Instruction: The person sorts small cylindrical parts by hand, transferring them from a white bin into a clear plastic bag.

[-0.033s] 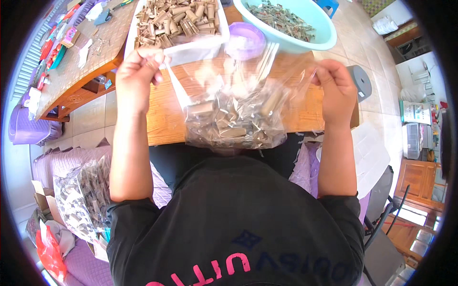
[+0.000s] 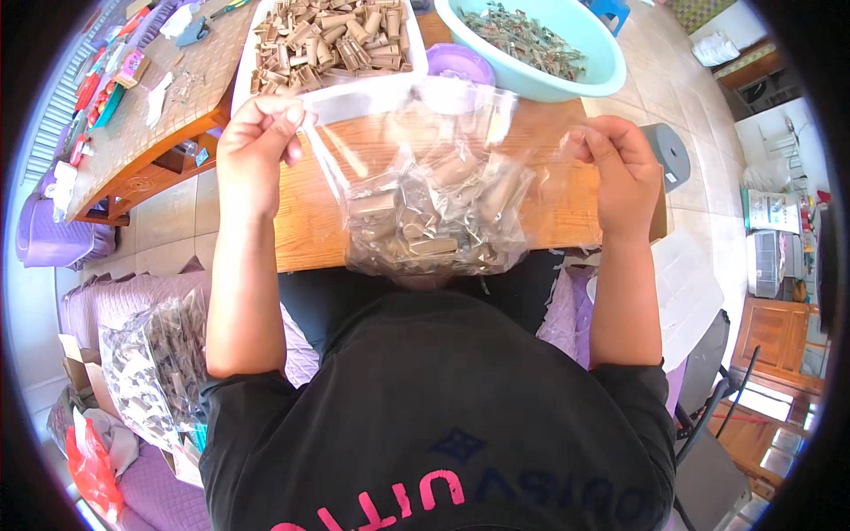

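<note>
My left hand (image 2: 262, 142) pinches one upper corner of a clear plastic bag (image 2: 434, 133), and my right hand (image 2: 618, 168) pinches the opposite side. Stretched between them, the bag hangs at the near edge of the wooden table (image 2: 305, 221), above my lap. In its lower part lie brown tube-like plastic pieces (image 2: 434, 247), mixed with smaller bits blurred by the film. Beyond the bag stands a white tray (image 2: 354, 108) heaped with brown plastic pieces (image 2: 354, 35). A pale turquoise basin (image 2: 602, 81) to its right holds many small metal-looking parts (image 2: 522, 44).
Between tray and basin sits a purple bowl (image 2: 460, 62), partly behind the bag. A cluttered side table (image 2: 133, 115) stands at the left. Lower left, a filled clear bag (image 2: 150, 363) rests on the sofa. A grey cylindrical object (image 2: 668, 155) is at the right.
The bag's film and contents have shifted, and its upper edge hangs differently. My hands keep their pinch; the right one sits very slightly lower.
</note>
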Action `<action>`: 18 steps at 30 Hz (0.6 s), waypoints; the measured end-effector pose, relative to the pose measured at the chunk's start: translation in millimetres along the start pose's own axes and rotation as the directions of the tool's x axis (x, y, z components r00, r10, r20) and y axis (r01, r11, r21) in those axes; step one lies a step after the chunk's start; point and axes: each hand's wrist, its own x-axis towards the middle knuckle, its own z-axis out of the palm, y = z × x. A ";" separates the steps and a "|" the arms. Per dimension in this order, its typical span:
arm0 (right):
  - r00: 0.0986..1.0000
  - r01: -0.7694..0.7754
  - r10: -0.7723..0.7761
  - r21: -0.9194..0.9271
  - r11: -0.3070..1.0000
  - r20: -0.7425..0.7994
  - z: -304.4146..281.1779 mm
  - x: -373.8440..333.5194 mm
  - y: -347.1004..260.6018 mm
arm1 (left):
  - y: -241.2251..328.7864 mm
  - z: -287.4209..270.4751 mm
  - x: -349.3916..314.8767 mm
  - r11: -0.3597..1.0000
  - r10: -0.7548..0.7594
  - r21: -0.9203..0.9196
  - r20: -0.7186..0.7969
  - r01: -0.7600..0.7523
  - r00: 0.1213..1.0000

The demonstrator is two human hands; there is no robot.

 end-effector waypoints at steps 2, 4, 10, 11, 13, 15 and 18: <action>0.996 -0.066 0.068 0.040 0.997 -0.061 0.5 -1.0 -6.9 | 1.8 -8.0 -6.8 0.999 0.048 -0.012 0.005 -0.047 0.999; 0.996 -0.010 0.015 0.049 0.999 -0.087 -6.3 -2.9 -16.4 | 27.6 0.1 -15.0 0.987 0.161 -0.011 -0.008 -0.161 0.987; 0.997 -0.058 0.061 0.074 0.996 -0.042 -0.8 9.4 7.4 | -2.0 -3.4 -4.4 0.994 0.081 -0.063 -0.055 -0.084 0.995; 1.000 -0.020 0.021 0.051 0.998 -0.013 -4.8 12.4 11.3 | -2.3 -2.8 -1.6 0.993 0.097 -0.067 -0.052 -0.100 0.994; 1.000 -0.026 0.027 0.053 0.998 -0.013 -1.7 15.3 4.3 | 0.0 -1.0 -1.4 0.992 0.108 -0.060 -0.062 -0.111 0.992; 1.000 -0.026 0.027 0.057 0.998 -0.011 -0.5 17.8 3.7 | -2.0 -0.3 7.7 0.983 0.095 -0.151 -0.087 -0.107 0.992; 1.000 -0.019 0.019 0.030 0.999 -0.012 -3.5 21.2 9.2 | -12.8 -4.4 9.0 0.990 -0.015 -0.138 -0.067 0.005 0.998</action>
